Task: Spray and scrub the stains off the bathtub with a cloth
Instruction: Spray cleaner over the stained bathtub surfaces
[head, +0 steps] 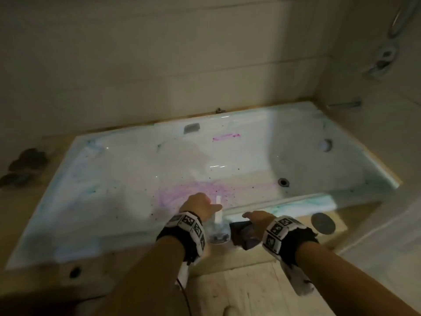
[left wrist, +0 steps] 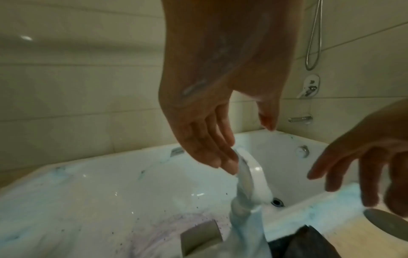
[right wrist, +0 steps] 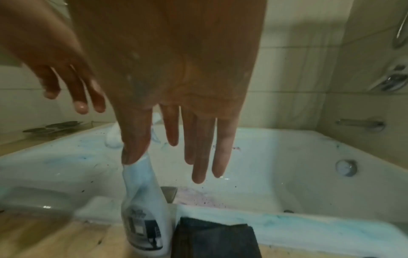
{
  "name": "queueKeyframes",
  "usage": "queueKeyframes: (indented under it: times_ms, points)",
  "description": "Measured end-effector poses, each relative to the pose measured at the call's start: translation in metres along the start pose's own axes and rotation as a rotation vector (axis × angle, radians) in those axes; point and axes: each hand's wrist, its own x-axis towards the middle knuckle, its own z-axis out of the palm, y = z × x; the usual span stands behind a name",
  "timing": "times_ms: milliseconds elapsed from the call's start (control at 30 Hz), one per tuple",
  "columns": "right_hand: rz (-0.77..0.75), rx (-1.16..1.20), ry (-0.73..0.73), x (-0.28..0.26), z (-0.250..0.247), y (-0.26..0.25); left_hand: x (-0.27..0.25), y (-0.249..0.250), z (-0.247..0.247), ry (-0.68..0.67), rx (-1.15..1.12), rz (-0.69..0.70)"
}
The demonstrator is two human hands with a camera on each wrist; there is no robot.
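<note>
The white bathtub (head: pixel 296 160) has a purple smear (head: pixel 193 190) on its floor and a pink streak (head: pixel 225 137) on the far wall. A clear spray bottle (head: pixel 218 226) (left wrist: pixel 249 192) (right wrist: pixel 143 209) stands on the near ledge. A folded dark cloth (head: pixel 245 234) (left wrist: pixel 304 244) (right wrist: pixel 212 239) lies just to its right. My left hand (head: pixel 205 202) (left wrist: pixel 247 146) hovers over the bottle with straight fingers, fingertips at the white spray head. My right hand (head: pixel 255 217) (right wrist: pixel 176 157) hangs flat above the cloth, fingers spread, holding nothing.
Blue-green smears mark the tub rim (head: pixel 284 206). There is a drain (head: pixel 283 182), an overflow knob (head: pixel 327 144), a wall spout (head: pixel 344 104) and a shower hose (left wrist: pixel 313 43) at the right end. A round metal disc (head: pixel 323 223) lies on the ledge; dark round objects (head: pixel 25 165) sit far left.
</note>
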Motion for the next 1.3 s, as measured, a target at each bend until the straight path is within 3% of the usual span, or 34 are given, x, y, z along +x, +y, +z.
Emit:
queueKeyframes:
  times_ms: [200,367,633,767,833,933,1133,1233,1300]
  points:
    - [-0.03,-0.002,-0.13,0.029,0.008,0.003,0.038,0.009,0.035,-0.005,0.259,-0.02]
    - [-0.047,0.134,-0.11,0.042,0.006,0.009,0.051,0.009,0.036,-0.006,0.198,0.014]
    - [-0.254,0.282,0.07,0.062,-0.01,-0.043,0.032,-0.02,-0.028,-0.091,-0.262,-0.003]
    - [-0.348,0.458,0.061,0.068,-0.012,-0.085,0.026,-0.037,-0.063,-0.064,-0.372,-0.109]
    - [-0.405,0.525,0.13,0.07,-0.011,-0.107,0.019,-0.046,-0.077,-0.05,-0.459,-0.178]
    - [-0.451,0.511,0.244,0.073,-0.009,-0.139,0.01,-0.062,-0.097,0.008,-0.582,-0.222]
    - [-0.671,0.448,0.22,0.084,-0.011,-0.205,0.002,-0.108,-0.136,0.013,-0.808,-0.38]
    - [-0.627,0.419,0.213,0.088,-0.014,-0.242,0.0,-0.136,-0.152,-0.072,-0.985,-0.458]
    - [-0.615,0.404,0.214,0.099,-0.012,-0.268,0.004,-0.161,-0.161,-0.034,-1.049,-0.431]
